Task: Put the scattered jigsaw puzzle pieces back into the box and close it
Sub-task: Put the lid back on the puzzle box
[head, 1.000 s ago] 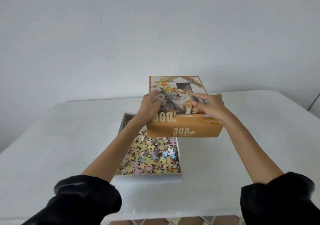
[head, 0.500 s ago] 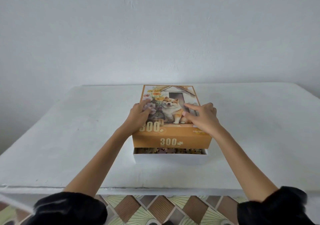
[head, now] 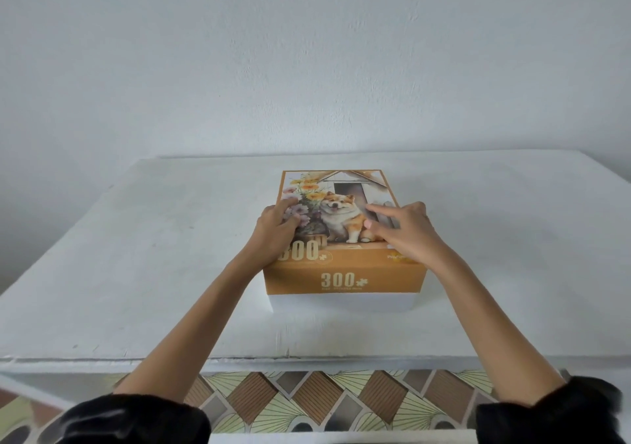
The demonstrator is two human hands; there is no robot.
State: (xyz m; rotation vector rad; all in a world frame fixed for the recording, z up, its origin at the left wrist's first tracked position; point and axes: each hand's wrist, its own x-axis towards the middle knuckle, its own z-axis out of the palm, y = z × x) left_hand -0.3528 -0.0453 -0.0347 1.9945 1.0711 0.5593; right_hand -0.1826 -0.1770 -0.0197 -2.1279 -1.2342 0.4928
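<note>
Head view looks down on the puzzle box (head: 341, 303), which sits near the middle of the white counter (head: 153, 255). Its orange lid (head: 343, 281), printed with a dog and "300", is set over it, with a white strip of the base showing below. The left hand (head: 276, 228) rests on the lid's near left corner, fingers (head: 290, 220) loosely bent against the top. The right hand (head: 406, 232) lies flat on the right side, fingers spread and straight. Black sleeves (head: 136, 419) frame a patterned tiled floor (head: 307, 399).

The lid (head: 345, 279) hides the pieces; both sleeves (head: 136, 419) run off-frame.
</note>
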